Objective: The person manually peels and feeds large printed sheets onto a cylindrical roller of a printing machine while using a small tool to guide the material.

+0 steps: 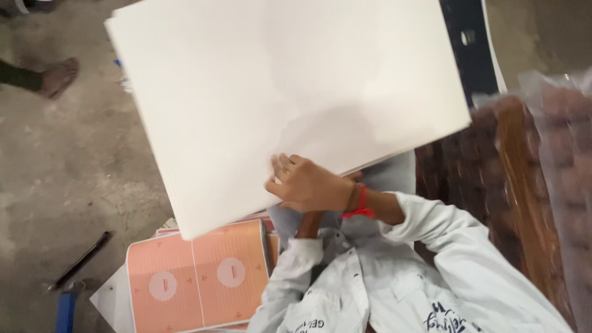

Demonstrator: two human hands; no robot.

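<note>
Item: stack of large white sheets (290, 92), blank side up, held tilted above a concrete floor (68, 154).

Hold: the right hand (308, 185), red thread at the wrist, has its fingers curled over the stack's near edge, closed on it. The left hand sits beneath, forearm only showing; its grip cannot be told.

Handling, as judged: many thin leaves, so probably weighty together yet floppy; smooth faces likely to slide apart. Best supported under the middle and pinched at the edges.

Nearby: orange printed sheets (197, 277) below; dark wrapped bundles (530, 185) at right.
</note>
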